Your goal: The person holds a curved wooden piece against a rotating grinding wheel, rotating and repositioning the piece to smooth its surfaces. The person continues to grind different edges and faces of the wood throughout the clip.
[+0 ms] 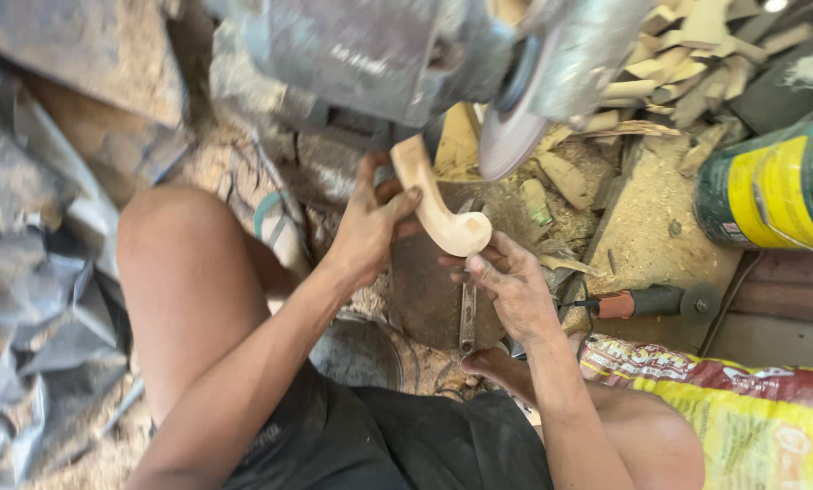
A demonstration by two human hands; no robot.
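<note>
While the grey grinder housing (370, 50) hung over the far side of the scene, its sanding disc (513, 136) sat just right of the workpiece, edge-on to the person. Whether the disc was turning I could not tell. On the left lay crumpled grey plastic sheeting (34, 299); on the right, a yellow-and-red sack (742, 417) near the person's leg and a green-and-yellow can (774, 186) farther off. Sawdust covered the ground, and a heap of pale wood offcuts (688, 63) lay at the far right. A small orange-handled power tool (647, 301) rested on a board, well apart from the hands.

Between the knees, the curved wooden piece (438, 204) was held up close below the disc. The left hand (370, 227) was clenched round its narrow upper stem, thumb across the front. The right hand (511, 286) gripped the rounded lower end, fingers curled beneath it.

As I judged it, the danger was closeness: bare fingers held the wood near the disc's rim, so a slip or a catch on the curve could drag a knuckle into the abrasive or throw the piece loose. The bare knees and loose sheeting nearby also seemed at risk from flung dust or a kicked-out blank.
</note>
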